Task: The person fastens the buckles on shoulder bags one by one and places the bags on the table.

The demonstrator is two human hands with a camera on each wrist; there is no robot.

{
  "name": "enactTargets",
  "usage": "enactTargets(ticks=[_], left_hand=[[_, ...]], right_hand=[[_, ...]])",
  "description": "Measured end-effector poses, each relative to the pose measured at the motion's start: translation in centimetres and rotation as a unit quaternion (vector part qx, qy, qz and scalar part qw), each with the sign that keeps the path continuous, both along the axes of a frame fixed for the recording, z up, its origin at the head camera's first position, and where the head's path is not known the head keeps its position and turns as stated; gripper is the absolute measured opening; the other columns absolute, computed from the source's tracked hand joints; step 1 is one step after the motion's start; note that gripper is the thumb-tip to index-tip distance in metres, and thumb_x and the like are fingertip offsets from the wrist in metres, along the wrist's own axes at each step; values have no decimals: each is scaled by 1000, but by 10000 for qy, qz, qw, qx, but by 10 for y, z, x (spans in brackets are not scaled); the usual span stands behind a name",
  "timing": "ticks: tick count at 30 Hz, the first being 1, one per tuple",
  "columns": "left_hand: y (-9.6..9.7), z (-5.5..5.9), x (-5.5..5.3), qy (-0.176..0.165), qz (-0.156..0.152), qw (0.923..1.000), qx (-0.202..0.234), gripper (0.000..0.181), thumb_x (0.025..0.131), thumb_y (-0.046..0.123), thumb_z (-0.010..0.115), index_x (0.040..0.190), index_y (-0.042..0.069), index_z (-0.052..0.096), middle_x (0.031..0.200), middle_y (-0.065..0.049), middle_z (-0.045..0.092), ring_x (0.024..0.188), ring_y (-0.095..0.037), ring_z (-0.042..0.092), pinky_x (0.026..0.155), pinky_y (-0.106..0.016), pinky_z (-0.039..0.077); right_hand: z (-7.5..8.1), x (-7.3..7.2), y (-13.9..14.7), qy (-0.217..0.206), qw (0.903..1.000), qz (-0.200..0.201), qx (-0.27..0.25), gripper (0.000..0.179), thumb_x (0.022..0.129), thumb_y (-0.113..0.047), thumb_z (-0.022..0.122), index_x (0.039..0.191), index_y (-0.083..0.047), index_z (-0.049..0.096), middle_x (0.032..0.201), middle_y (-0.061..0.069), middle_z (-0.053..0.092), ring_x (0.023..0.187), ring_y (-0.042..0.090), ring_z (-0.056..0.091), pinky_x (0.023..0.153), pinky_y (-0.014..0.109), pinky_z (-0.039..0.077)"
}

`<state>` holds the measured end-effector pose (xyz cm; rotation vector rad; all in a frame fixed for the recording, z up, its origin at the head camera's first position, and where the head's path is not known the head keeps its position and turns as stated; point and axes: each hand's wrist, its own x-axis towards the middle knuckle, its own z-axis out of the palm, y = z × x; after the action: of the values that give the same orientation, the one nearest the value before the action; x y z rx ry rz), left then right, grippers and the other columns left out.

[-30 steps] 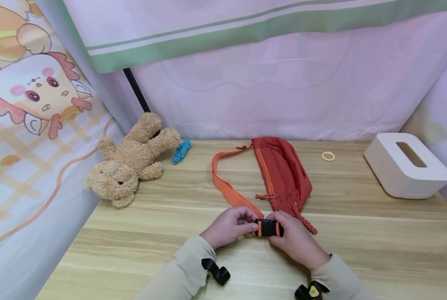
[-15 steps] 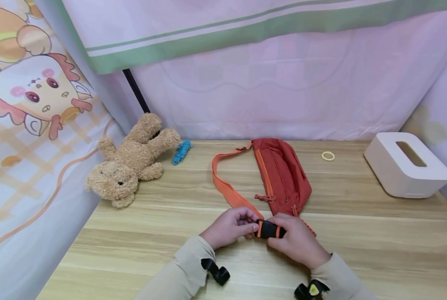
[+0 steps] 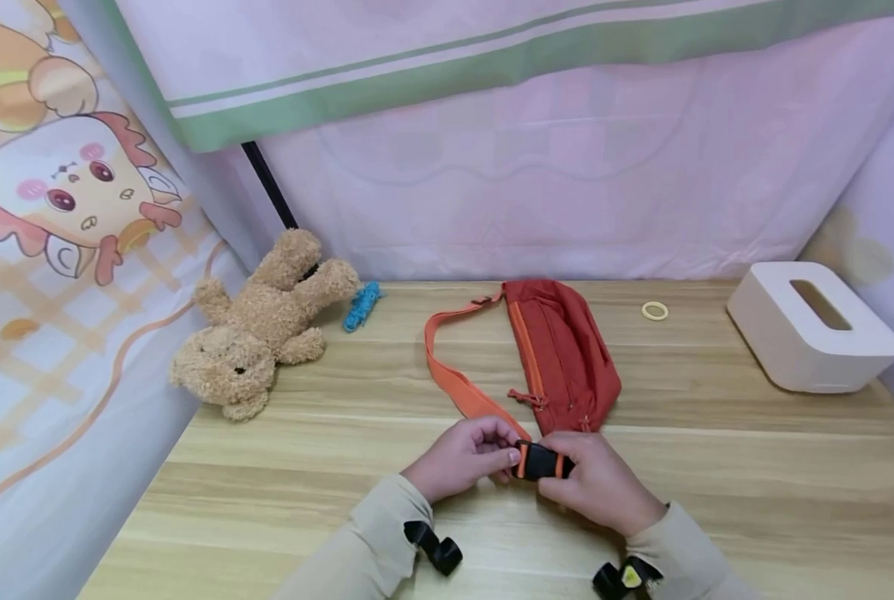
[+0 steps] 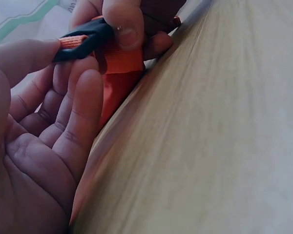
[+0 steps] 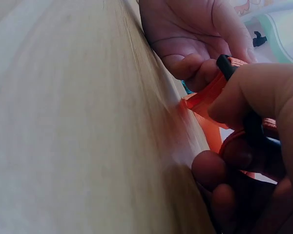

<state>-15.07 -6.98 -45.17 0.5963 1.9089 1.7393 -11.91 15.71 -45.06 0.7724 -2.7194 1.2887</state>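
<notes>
A red waist bag [image 3: 562,350] lies on the wooden table, its orange strap [image 3: 454,379] looping out to the left and back toward the hands. At the near end of the bag both hands hold its black buckle [image 3: 540,462], whose two halves look joined. My left hand [image 3: 465,457] pinches the buckle's left end between thumb and fingers, where orange webbing threads through, as the left wrist view shows on the buckle [image 4: 90,39]. My right hand [image 3: 604,479] grips the other end with thumb and fingers, partly covering it. Bag straps behind the right fingers are hidden.
A brown teddy bear [image 3: 255,321] lies at the left, beside a bundle of blue cord [image 3: 362,306]. Toward the right back are a pale yellow ring [image 3: 654,311] and a white tissue box [image 3: 814,329]. Curtains [image 3: 521,183] border the table behind.
The buckle has shifted very slightly right and nearer, with both hands still on it. The bag's near end has shifted a little, and its braided zip pull has gone behind the right hand.
</notes>
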Motion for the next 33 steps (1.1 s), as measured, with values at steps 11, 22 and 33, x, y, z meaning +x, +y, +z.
enactTargets(ticks=[11, 22, 33], left_hand=[[-6, 3, -2, -61, -352, 9993, -147, 10, 98, 11, 66, 101, 1, 64, 89, -4, 68, 75, -15, 68, 71, -31, 59], [-35, -1, -20, -265, -220, 9994, -12, 11, 98, 9, 65, 105, 1, 63, 96, -7, 66, 85, -18, 67, 77, -36, 59], [-34, -1, -19, -6, -44, 9997, -242, 8, 97, 8, 67, 103, 3, 64, 92, -6, 67, 84, -16, 66, 75, -33, 58]], right_hand=[[5, 0, 0, -17, 9996, 224, 148, 28, 72, -5, 78, 93, -22, 72, 88, -12, 65, 71, 4, 55, 59, 22, 48], [6, -6, 12, -676, 9956, -381, 532, 44, 81, -7, 74, 123, -18, 68, 118, -1, 66, 98, 11, 61, 81, 31, 54], [-3, -5, 22, -1230, 9916, -331, -232, 52, 80, -29, 87, 126, -21, 65, 121, 4, 64, 97, 19, 61, 79, 31, 54]])
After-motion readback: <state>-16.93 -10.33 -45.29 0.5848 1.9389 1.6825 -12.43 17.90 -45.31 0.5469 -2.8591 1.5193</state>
